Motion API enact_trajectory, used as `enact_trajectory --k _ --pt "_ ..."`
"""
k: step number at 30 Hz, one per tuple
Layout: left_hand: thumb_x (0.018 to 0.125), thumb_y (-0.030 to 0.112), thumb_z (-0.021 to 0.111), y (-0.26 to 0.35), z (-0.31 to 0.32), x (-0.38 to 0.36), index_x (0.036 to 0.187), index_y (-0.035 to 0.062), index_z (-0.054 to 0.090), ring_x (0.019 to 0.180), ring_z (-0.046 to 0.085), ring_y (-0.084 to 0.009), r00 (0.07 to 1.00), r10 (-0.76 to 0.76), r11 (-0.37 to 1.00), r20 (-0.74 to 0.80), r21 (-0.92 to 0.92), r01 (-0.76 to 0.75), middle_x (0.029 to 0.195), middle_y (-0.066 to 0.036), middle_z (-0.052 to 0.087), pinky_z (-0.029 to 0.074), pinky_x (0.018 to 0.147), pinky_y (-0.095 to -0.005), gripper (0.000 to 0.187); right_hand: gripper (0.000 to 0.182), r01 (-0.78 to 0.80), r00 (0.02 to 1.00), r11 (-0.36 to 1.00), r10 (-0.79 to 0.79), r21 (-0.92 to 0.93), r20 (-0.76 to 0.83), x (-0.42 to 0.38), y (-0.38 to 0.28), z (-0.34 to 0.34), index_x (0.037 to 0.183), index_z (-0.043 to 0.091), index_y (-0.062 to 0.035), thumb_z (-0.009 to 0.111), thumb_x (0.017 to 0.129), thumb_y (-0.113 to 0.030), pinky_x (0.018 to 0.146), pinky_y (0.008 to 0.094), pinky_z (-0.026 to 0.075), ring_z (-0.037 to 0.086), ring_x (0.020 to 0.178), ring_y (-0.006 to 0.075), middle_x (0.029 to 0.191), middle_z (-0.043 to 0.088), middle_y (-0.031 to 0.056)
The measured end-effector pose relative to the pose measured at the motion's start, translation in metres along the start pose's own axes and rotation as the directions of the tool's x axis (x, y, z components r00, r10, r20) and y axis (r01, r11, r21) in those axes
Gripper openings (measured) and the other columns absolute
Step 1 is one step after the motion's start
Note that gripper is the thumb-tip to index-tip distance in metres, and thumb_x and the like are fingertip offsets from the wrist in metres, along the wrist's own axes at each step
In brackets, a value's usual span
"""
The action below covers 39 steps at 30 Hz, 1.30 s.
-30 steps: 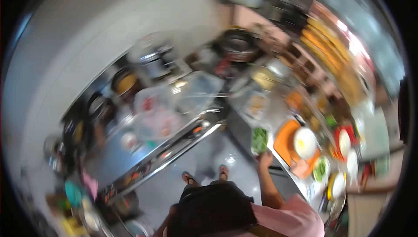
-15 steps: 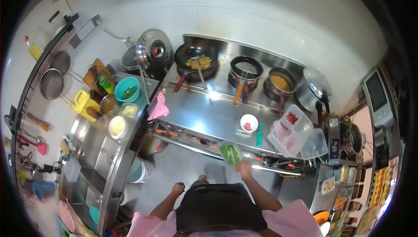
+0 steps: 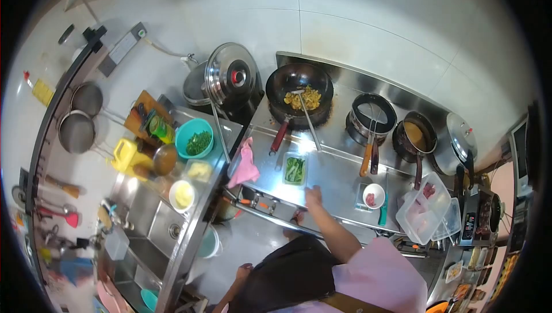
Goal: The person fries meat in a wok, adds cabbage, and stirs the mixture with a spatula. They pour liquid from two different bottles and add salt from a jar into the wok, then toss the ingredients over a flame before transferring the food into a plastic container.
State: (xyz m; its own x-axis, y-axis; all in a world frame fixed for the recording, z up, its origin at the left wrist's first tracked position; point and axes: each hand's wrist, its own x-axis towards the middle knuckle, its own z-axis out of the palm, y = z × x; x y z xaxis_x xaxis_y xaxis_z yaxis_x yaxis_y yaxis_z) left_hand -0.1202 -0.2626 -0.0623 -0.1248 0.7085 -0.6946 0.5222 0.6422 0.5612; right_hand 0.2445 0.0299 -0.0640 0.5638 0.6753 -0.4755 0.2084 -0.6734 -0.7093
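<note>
A clear container of cut greens rests on the steel counter, left of the stove handles' right-hand group. Just below and right of it is my right hand, apart from the container, fingers loosely extended and empty. My left hand hangs low beside my dark apron, fingers curled, with nothing visible in it. Behind the greens, a black wok holds chopped yellow-brown food and a metal ladle. A pink cloth lies to the left of the container.
Two pans and a pressure cooker stand to the right. Nearer are a white bowl, a green-handled tool and meat containers. A turquoise bowl stands by the sink at left.
The greens container, earlier held in my right hand over the counter's front edge, now rests on the counter, released. My right hand has reached forward. The view has swung left.
</note>
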Motion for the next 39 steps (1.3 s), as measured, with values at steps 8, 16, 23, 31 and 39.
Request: enact_trajectory --k 8,16,23,31,39 --pt "0.099 0.025 0.056 0.155 -0.071 0.152 0.122 -0.0006 0.062 0.085 0.067 -0.015 0.924 0.383 0.923 -0.021 0.044 -0.382 0.099 -0.011 0.072 0.053 0.072 -0.0288 0.035 0.058 0.136 0.958 0.966 -0.185 0.222 0.218 0.073 -0.196 -0.099 0.126 0.058 0.0014 0.059 0.095 -0.047 0.058 0.034 0.054 0.065 0.081 0.0194 0.097 0.07 0.0152" --pt "0.099 0.035 0.06 0.432 -0.056 0.232 0.124 -0.0007 0.059 0.076 0.061 -0.0105 0.889 0.449 0.726 0.09 -0.616 -0.305 0.087 -0.004 0.065 0.049 0.063 -0.0239 0.044 0.032 0.612 0.771 0.486 -0.542 -0.624 0.334 0.083 -0.268 -0.183 0.11 0.062 -0.0001 0.059 0.08 -0.011 0.083 0.0514 0.052 0.064 0.095 0.0434 0.093 0.067 0.0254" --pt "0.088 0.024 0.073 0.518 -0.03 0.255 0.099 0.0096 0.059 0.05 0.053 -0.0132 0.819 0.351 0.838 0.454 -0.542 -0.058 0.072 -0.002 0.059 0.042 0.044 -0.0291 0.023 0.026 0.445 0.884 0.153 -0.233 -0.882 0.406 -0.022 -0.429 -0.256 0.097 0.073 -0.0007 0.056 0.078 -0.005 0.083 0.0464 0.055 0.068 0.097 0.0391 0.098 0.07 0.026" --pt "0.085 0.012 0.068 0.514 -0.021 0.263 0.088 0.0054 0.054 0.043 0.049 -0.0145 0.866 0.362 0.878 0.346 -0.439 -0.192 0.061 -0.003 0.052 0.039 0.037 -0.0317 0.016 0.024 0.63 0.703 0.216 -0.567 -0.746 0.43 0.061 -0.369 -0.199 0.098 0.069 0.0058 0.057 0.081 -0.005 0.07 0.0474 0.058 0.071 0.079 0.0376 0.085 0.07 0.0255" --pt "0.083 0.017 0.069 0.518 0.002 0.247 0.102 0.0008 0.059 0.049 0.06 -0.0185 0.917 0.323 0.909 0.232 -0.348 -0.232 0.065 -0.009 0.062 0.046 0.045 -0.0349 0.027 0.01 0.098 0.906 0.893 0.103 -0.44 0.41 0.065 -0.436 -0.267 0.089 0.061 0.0003 0.054 0.09 -0.006 0.037 0.0259 0.036 0.049 0.048 0.0107 0.068 0.059 0.0058"
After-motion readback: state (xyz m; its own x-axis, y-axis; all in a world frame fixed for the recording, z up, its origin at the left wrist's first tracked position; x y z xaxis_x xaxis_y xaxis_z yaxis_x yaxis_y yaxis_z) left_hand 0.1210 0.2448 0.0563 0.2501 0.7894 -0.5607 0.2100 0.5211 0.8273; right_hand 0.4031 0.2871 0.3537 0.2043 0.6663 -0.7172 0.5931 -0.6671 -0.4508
